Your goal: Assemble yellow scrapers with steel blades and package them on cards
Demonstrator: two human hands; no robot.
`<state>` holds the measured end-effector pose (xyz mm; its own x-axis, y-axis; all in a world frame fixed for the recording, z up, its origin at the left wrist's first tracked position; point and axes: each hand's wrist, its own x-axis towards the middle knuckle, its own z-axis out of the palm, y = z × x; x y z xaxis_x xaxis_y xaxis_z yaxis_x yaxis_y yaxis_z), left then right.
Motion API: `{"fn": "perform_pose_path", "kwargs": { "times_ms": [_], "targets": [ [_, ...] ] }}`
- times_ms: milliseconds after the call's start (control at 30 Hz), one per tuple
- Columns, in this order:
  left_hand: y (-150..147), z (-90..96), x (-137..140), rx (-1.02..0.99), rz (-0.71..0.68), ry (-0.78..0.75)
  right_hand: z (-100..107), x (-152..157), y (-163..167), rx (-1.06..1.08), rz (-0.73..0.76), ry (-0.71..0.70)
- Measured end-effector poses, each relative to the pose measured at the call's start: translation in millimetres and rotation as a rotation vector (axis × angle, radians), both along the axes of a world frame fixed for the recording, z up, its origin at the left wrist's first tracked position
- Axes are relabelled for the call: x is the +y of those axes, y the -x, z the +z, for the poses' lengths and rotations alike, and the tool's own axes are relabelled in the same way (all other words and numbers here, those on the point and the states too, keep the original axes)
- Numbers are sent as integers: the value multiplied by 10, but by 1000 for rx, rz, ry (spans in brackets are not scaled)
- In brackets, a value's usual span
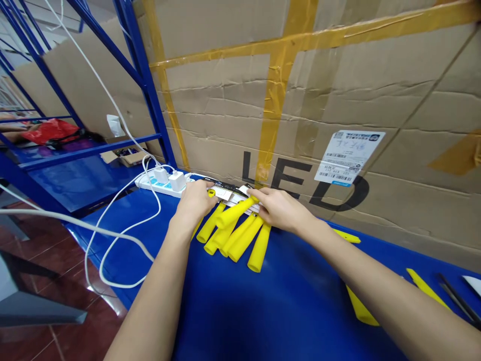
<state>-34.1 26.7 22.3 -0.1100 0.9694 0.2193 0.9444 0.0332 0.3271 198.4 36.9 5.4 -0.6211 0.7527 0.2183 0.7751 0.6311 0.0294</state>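
Note:
Several yellow tapered tubes [259,249] lie fanned out on the blue table, their wide open ends toward me. My right hand [280,206] is closed, its thumb and fingers at the narrow end of the topmost yellow tube [235,212]. On the left, my left hand [196,201] has its fingers curled closed beside a small yellow ring-shaped end [211,193]; what it grips is partly hidden. Between the hands, black and white cards or packaging [224,193] lie against the carton, behind the tubes' narrow ends.
A large taped cardboard box [225,110] walls off the back of the blue table [300,311]. A white power strip [156,184] with plugs and loose white cables [124,286] sits left. Another yellow tube [361,306] lies under my right forearm. Blue metal frames [145,90] stand at left.

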Motion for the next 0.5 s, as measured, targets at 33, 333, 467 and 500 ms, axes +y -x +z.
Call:
{"fn": "perform_pose_path", "kwargs": {
  "times_ms": [33,333,467,500],
  "targets": [
    [-19,-5,6,-1,-16,2,-25,-4,-15,22,0,-5],
    [-130,-142,71,8,-165,103,-181,17,-130,197,133,-26],
    [-138,-170,93,2,-209,115,-212,57,-197,270,180,-7],
    [-140,-170,96,-3,-216,110,-213,62,-213,286,185,-1]
  ]
}}
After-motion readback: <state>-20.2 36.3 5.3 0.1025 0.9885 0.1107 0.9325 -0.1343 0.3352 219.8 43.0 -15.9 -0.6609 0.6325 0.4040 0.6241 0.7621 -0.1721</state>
